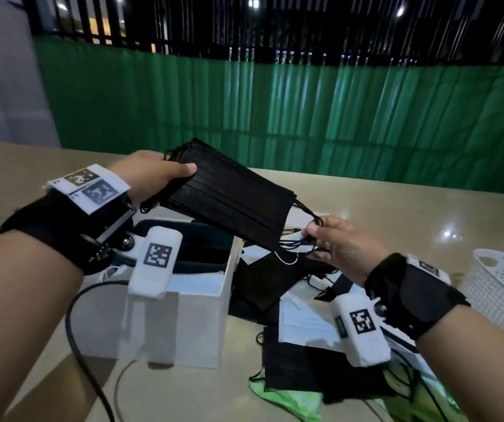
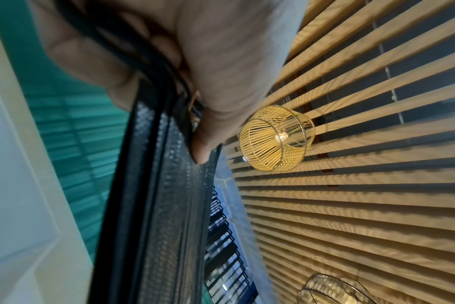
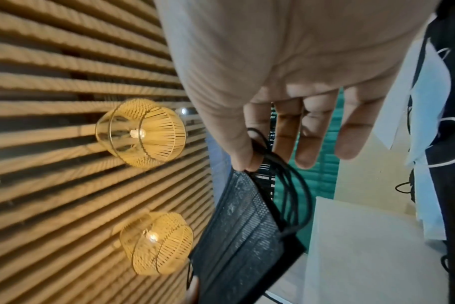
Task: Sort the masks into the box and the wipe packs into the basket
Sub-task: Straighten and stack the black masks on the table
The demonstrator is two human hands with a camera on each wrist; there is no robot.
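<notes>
A stack of black masks (image 1: pixel 229 196) hangs in the air above the white box (image 1: pixel 183 315). My left hand (image 1: pixel 156 175) grips the stack's far left end, thumb on top; the left wrist view shows the thumb pressed on the black masks (image 2: pixel 153 195). My right hand (image 1: pixel 333 242) pinches the black ear loops (image 3: pixel 281 164) at the black masks' (image 3: pixel 244 242) near right end between thumb and forefinger, the other fingers spread. More black and white masks (image 1: pixel 278 287) lie heaped on the table right of the box. A green wipe pack (image 1: pixel 287 400) peeks out under them.
A white perforated basket (image 1: pixel 500 278) stands at the right edge of the beige table (image 1: pixel 397 214). The box holds dark items inside. A black cable (image 1: pixel 77 339) runs along the table's front left. A green fence lies behind the table.
</notes>
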